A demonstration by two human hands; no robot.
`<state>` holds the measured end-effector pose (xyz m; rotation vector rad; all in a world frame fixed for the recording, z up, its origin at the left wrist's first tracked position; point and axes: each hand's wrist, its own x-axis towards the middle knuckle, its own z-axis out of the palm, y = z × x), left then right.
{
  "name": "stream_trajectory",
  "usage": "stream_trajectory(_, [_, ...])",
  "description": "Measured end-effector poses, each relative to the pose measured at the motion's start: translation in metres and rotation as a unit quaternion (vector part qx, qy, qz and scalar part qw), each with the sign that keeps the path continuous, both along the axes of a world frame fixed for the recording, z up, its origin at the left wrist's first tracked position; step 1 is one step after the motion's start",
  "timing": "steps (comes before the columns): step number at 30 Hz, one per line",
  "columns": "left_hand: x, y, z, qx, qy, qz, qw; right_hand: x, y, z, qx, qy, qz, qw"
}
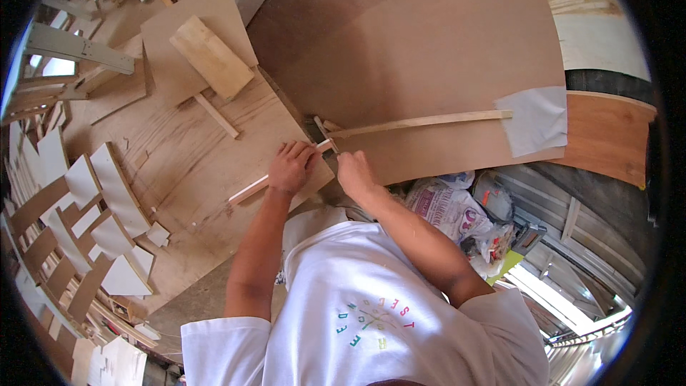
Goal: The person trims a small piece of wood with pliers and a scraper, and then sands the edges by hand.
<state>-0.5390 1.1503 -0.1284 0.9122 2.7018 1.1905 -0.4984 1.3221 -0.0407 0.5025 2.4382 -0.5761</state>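
Note:
My left hand (291, 167) is closed over a pale, narrow wooden strip (250, 189), pressing it down at the corner of a plywood sheet (236, 150). One end of the strip sticks out past my fingers toward the right. There, a thin, dark, bar-like tool (326, 134) crosses the strip's end, its kind too small to make out. My right hand (355, 173) is closed at the tool's near end, with the grip hidden in the fist. A longer wooden batten (421, 123) starts just beyond the tool and runs right across a large brown board (429, 50).
A light wooden block (212, 57) and a short stick (216, 114) lie on the plywood. White-faced board offcuts (118, 189) crowd the left side. A white cloth-like sheet (537, 120) lies at the batten's far end. Plastic bags (450, 207) sit below the board at right.

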Motion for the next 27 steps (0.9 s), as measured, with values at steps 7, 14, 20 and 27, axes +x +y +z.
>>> stream_trajectory(7, [0.001,0.005,0.003,0.007,0.002,0.002,1.000,0.002,0.003,-0.012,0.010,0.047,0.001,0.999])
stream_trajectory(14, [-0.001,-0.001,-0.001,0.000,-0.003,-0.006,1.000,-0.012,-0.002,-0.018,-0.041,0.007,-0.043,0.998])
stream_trajectory(20, [0.001,0.004,0.003,0.007,-0.004,0.001,1.000,-0.017,-0.001,-0.002,-0.025,-0.060,-0.090,0.994])
stream_trajectory(27, [-0.002,0.003,0.003,0.017,-0.011,0.001,1.000,-0.019,-0.003,0.007,-0.001,-0.030,-0.055,0.998])
